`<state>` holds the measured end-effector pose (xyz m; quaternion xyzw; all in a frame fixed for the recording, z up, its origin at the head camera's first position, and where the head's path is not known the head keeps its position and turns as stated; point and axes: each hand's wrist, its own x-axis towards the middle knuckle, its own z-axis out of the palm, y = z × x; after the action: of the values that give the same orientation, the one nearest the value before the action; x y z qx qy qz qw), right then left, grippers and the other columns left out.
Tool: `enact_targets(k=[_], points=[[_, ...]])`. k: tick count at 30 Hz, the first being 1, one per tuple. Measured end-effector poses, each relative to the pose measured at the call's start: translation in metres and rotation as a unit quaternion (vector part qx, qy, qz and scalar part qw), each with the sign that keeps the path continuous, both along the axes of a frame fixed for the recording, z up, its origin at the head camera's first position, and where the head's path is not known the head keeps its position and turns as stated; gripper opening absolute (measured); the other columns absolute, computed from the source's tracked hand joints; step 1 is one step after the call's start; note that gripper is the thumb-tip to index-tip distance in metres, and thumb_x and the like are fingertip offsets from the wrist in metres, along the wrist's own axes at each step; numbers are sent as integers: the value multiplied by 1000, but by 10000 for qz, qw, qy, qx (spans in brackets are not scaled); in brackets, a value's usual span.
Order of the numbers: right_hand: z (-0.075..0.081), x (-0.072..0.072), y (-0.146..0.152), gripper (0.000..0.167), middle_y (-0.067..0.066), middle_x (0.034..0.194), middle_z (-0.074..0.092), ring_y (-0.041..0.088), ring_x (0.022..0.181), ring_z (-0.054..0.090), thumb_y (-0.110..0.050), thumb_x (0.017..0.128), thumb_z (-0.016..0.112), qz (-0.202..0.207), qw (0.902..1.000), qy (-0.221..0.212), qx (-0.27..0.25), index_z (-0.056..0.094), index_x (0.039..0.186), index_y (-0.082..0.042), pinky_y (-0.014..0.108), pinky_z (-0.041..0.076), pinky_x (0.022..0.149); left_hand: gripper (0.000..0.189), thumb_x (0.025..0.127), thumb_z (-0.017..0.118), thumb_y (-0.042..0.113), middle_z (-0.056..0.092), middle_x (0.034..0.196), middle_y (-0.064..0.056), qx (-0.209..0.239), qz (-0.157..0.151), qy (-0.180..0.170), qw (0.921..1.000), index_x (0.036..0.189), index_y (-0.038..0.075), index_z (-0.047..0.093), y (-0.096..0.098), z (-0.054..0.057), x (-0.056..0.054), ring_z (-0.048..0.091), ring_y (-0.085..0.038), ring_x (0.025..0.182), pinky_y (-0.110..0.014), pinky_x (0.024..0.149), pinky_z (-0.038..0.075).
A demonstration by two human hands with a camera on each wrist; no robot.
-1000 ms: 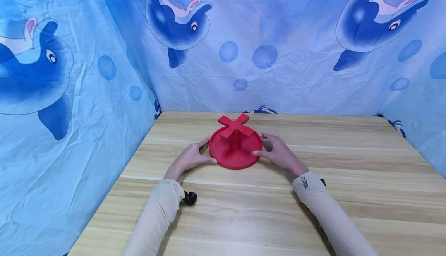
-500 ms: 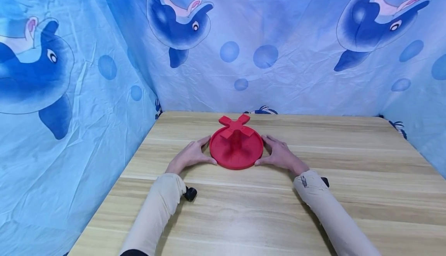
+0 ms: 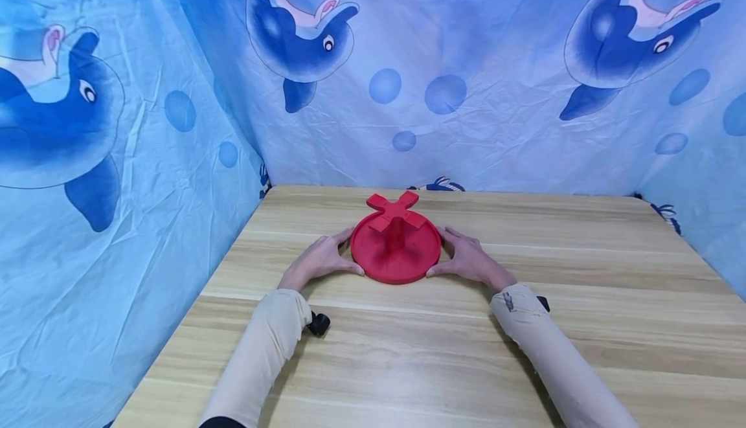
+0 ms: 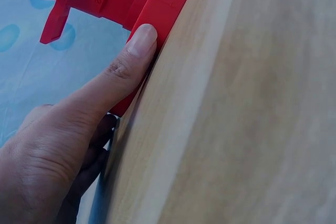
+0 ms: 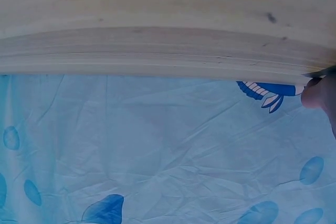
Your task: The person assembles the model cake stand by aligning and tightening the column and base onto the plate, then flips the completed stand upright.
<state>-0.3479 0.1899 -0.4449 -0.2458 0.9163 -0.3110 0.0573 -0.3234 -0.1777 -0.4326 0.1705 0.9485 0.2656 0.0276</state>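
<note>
A red stand (image 3: 396, 256) rests on the wooden table. It has a round, rimmed base, a central post and a cross-shaped top (image 3: 396, 211). My left hand (image 3: 320, 261) holds the base at its left edge, thumb at the front and fingers further back. In the left wrist view, the thumb (image 4: 142, 40) presses against the red side wall, and the other fingers are mostly hidden. At the base's right edge, my right hand (image 3: 469, 259) holds it the same way. Only a bit of that hand (image 5: 315, 95) enters the right wrist view, where the stand does not show.
The wooden table (image 3: 402, 357) extends around the stand. Blue cloth walls (image 3: 495, 136) with dolphin prints rise behind it and at both sides. A small black device (image 3: 318, 324) sits at my left wrist.
My right hand has closed in on the base's right edge; its thumb has come down from over the base to the front rim. The left hand and the stand have hardly moved.
</note>
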Motion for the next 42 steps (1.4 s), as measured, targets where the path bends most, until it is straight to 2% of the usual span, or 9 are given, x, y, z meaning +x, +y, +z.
enact_targets(k=[7, 14, 18, 20, 23, 26, 30, 36, 42], points=[[2, 3, 0, 111, 26, 164, 28, 49, 149, 25, -55, 77, 87, -25, 9999, -93, -74, 34, 162, -7, 71, 18, 116, 114, 70, 85, 71, 55, 76, -2, -114, 98, -19, 9999, 162, 21, 38, 1, -2, 0, 57, -21, 95, -46, 95, 51], [2, 2, 0, 111, 27, 163, 29, 49, 148, 26, -55, 77, 87, -27, 9999, -96, -117, 34, 162, -7, 71, 18, 116, 115, 69, 86, 70, 52, 66, -3, -203, 179, 79, 9996, 162, 20, 39, 2, -1, 0, 54, -20, 77, -42, 89, 52], [5, 3, 1, 111, 25, 165, 27, 48, 149, 25, -56, 77, 87, -67, 9996, -222, -162, 34, 163, -10, 73, 20, 115, 114, 69, 86, 70, 49, 62, -1, -195, 211, 83, 9996, 161, 20, 41, 2, 0, 0, 53, -19, 74, -40, 86, 51], [6, 4, 1, 112, 24, 166, 26, 48, 150, 23, -56, 77, 87, -88, 9992, -337, -209, 32, 164, -11, 72, 25, 114, 114, 68, 87, 70, 50, 62, -1, -151, 238, 46, 9996, 161, 21, 42, 2, 0, 0, 54, -19, 77, -40, 86, 51], [7, 4, 3, 111, 23, 167, 22, 47, 151, 21, -53, 78, 88, -55, 9972, -596, -445, 30, 165, -12, 67, 37, 110, 113, 68, 87, 70, 57, 70, -1, 6, 267, 0, 9996, 160, 22, 43, 2, 0, 1, 57, -21, 90, -41, 90, 52], [10, 4, 6, 108, 21, 168, 22, 46, 152, 22, -45, 80, 89, 80, 9909, -942, -959, 29, 165, -12, 59, 44, 107, 109, 68, 87, 69, 72, 103, -5, 248, 300, 24, 9992, 158, 23, 47, 2, -1, 2, 58, -22, 106, -44, 97, 51], [16, 3, 11, 103, 16, 165, 32, 42, 151, 26, -38, 82, 89, 205, 9826, -1172, -1426, 32, 164, -11, 56, 42, 111, 99, 72, 88, 63, 64, 140, -7, 637, 297, 50, 9975, 155, 22, 52, 5, 1, 2, 58, -21, 114, -44, 102, 49], [24, 4, 19, 93, 17, 162, 37, 42, 148, 34, -36, 90, 82, 259, 9813, -1181, -1496, 32, 163, -6, 55, 39, 113, 89, 77, 89, 52, 60, 146, -6, 1450, 462, -329, 9878, 152, 16, 56, 13, 8, 4, 54, -20, 131, -46, 110, 43], [35, 9, 22, 87, 18, 160, 41, 44, 148, 33, -40, 94, 77, 63, 9785, -1169, -1696, 35, 161, -3, 61, 36, 113, 87, 81, 86, 54, 59, 146, -8, 1630, 743, -339, 9832, 150, 11, 56, 21, 16, 5, 53, -25, 134, -47, 109, 44]])
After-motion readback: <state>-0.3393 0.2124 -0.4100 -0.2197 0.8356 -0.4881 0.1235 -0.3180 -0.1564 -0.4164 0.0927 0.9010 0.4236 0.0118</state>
